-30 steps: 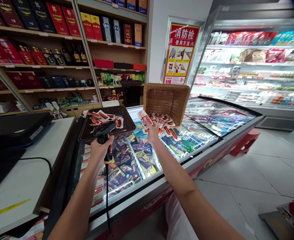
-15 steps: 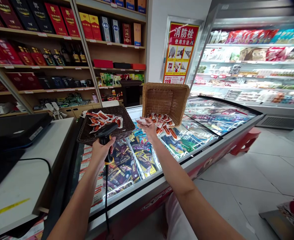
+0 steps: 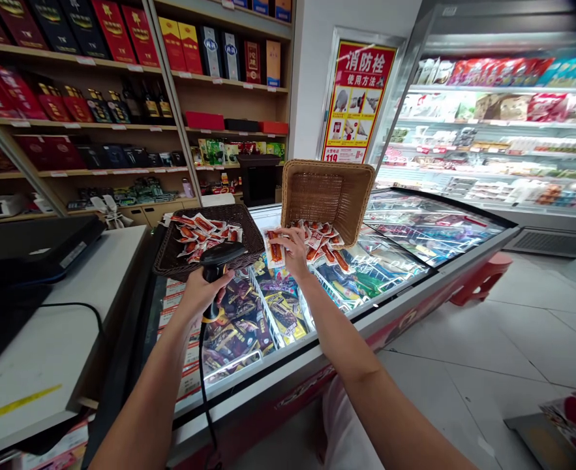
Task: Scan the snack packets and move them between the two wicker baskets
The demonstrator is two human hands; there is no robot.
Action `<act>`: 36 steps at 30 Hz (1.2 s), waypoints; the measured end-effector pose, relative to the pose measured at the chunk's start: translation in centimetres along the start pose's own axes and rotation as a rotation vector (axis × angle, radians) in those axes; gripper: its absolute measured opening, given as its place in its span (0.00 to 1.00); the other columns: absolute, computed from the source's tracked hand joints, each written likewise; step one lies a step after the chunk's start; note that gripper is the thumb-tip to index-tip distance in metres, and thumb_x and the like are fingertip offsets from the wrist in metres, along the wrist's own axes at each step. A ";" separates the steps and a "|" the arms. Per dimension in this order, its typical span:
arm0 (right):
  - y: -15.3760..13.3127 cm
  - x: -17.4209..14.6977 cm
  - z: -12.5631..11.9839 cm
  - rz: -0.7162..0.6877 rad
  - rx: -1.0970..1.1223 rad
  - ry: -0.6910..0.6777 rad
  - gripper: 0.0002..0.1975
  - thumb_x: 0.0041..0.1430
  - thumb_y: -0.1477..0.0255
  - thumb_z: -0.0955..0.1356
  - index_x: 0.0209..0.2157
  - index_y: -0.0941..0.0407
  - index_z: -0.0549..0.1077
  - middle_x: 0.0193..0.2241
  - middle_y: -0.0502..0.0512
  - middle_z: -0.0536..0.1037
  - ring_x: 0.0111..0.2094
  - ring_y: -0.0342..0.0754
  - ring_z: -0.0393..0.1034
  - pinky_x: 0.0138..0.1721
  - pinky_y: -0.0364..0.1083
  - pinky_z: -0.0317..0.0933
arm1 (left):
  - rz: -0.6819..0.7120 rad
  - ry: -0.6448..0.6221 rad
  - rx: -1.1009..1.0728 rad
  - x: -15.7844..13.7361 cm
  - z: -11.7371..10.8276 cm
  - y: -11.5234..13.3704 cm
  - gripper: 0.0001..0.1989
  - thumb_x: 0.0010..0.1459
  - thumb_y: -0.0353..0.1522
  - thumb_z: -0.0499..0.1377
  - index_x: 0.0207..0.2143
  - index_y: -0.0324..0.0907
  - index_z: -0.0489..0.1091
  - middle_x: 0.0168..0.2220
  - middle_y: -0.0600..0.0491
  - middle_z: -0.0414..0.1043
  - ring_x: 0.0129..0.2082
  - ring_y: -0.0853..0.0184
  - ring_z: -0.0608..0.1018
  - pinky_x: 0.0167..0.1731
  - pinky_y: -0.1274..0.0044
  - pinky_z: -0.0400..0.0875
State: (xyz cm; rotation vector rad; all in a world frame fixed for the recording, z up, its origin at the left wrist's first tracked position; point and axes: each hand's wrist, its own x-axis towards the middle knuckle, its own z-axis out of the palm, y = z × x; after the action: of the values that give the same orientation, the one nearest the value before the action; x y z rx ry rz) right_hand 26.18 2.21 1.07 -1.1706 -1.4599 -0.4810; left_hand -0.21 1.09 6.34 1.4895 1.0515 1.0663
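Observation:
My left hand (image 3: 203, 290) is wrapped round the grip of a black and yellow barcode scanner (image 3: 222, 253), its head pointing right. Pinched in my right hand (image 3: 293, 251) is a packaged sausage (image 3: 274, 248) in a clear and white wrapper, held in front of the scanner's head. Behind the scanner, a dark brown wicker basket (image 3: 170, 256) holds several wrapped sausages (image 3: 202, 232). Just past my right hand, a tan wicker basket (image 3: 329, 189) stands tilted with its opening towards me. More wrapped sausages (image 3: 324, 240) lie at its lower edge, some spilling over the rim.
Both baskets rest on a glass-topped chest freezer (image 3: 390, 258) filled with packaged goods. A white counter (image 3: 28, 365) borders it on the left. The scanner's cord (image 3: 203, 378) hangs down in front. A red stool (image 3: 483, 277) stands right of the freezer.
My right hand has turned the wrapped sausage so that its red side faces me. The scanner in my left hand has shifted slightly right, towards the sausage.

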 end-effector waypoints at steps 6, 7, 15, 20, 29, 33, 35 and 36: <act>0.9 0.3 -0.3 -0.057 0.075 -0.143 0.16 0.71 0.69 0.64 0.37 0.46 0.84 0.46 0.55 0.82 0.48 0.54 0.67 0.54 0.56 0.63 | 0.004 -0.051 0.190 0.1 -0.9 -0.1 0.20 0.39 0.42 0.73 0.22 0.43 0.66 0.12 0.56 0.64 0.12 0.70 0.63 0.15 0.79 0.55; 1.0 0.3 -0.3 -0.066 0.084 -0.160 0.16 0.71 0.69 0.64 0.37 0.46 0.84 0.46 0.55 0.82 0.48 0.54 0.67 0.54 0.56 0.63 | 0.003 -0.055 0.211 0.1 -1.0 -0.1 0.20 0.39 0.42 0.73 0.21 0.44 0.65 0.12 0.56 0.64 0.12 0.70 0.63 0.15 0.79 0.55; 1.3 0.3 -0.1 -0.073 0.079 -0.237 0.13 0.70 0.67 0.66 0.38 0.45 0.84 0.46 0.56 0.82 0.48 0.54 0.67 0.54 0.56 0.64 | 0.047 -0.067 0.278 -0.2 -0.7 0.3 0.18 0.39 0.41 0.72 0.19 0.44 0.66 0.12 0.56 0.65 0.13 0.68 0.64 0.16 0.78 0.55; 1.1 0.2 0.0 -0.077 0.079 -0.225 0.17 0.71 0.70 0.64 0.36 0.47 0.84 0.46 0.54 0.82 0.48 0.53 0.67 0.53 0.54 0.64 | 0.039 -0.080 0.293 -0.3 -0.6 0.4 0.18 0.39 0.42 0.72 0.21 0.44 0.68 0.12 0.56 0.64 0.13 0.68 0.65 0.16 0.78 0.55; 1.0 0.3 -0.4 -0.038 0.158 -0.269 0.12 0.68 0.61 0.69 0.36 0.48 0.85 0.45 0.56 0.82 0.47 0.52 0.71 0.53 0.54 0.65 | -0.016 -0.089 0.231 -0.6 -0.8 0.6 0.18 0.35 0.36 0.75 0.25 0.43 0.70 0.13 0.58 0.63 0.13 0.69 0.64 0.14 0.78 0.53; 1.2 0.4 -0.5 -0.041 0.174 -0.289 0.11 0.67 0.61 0.70 0.36 0.47 0.85 0.44 0.56 0.82 0.46 0.52 0.72 0.52 0.54 0.65 | -0.001 -0.094 0.255 -0.7 -0.8 0.8 0.18 0.36 0.37 0.74 0.25 0.43 0.69 0.12 0.58 0.63 0.13 0.68 0.64 0.15 0.78 0.54; 1.3 0.5 -0.6 -0.038 0.187 -0.289 0.13 0.68 0.60 0.69 0.35 0.47 0.85 0.44 0.56 0.82 0.46 0.52 0.72 0.52 0.54 0.65 | 0.008 -0.098 0.267 -0.7 -0.7 0.8 0.19 0.36 0.38 0.74 0.24 0.44 0.67 0.12 0.58 0.63 0.13 0.68 0.64 0.15 0.78 0.53; 1.3 0.5 -0.6 -0.037 0.195 -0.289 0.13 0.68 0.59 0.69 0.35 0.48 0.85 0.44 0.56 0.82 0.46 0.52 0.72 0.52 0.54 0.65 | 0.012 -0.100 0.270 -0.7 -0.6 0.9 0.19 0.36 0.38 0.74 0.24 0.44 0.67 0.12 0.58 0.63 0.12 0.69 0.64 0.15 0.78 0.53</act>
State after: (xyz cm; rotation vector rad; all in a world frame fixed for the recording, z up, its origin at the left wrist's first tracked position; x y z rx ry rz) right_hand 27.67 2.44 1.30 -1.0897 -1.7364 -0.1925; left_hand -0.92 0.43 7.19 1.7471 1.1502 0.8735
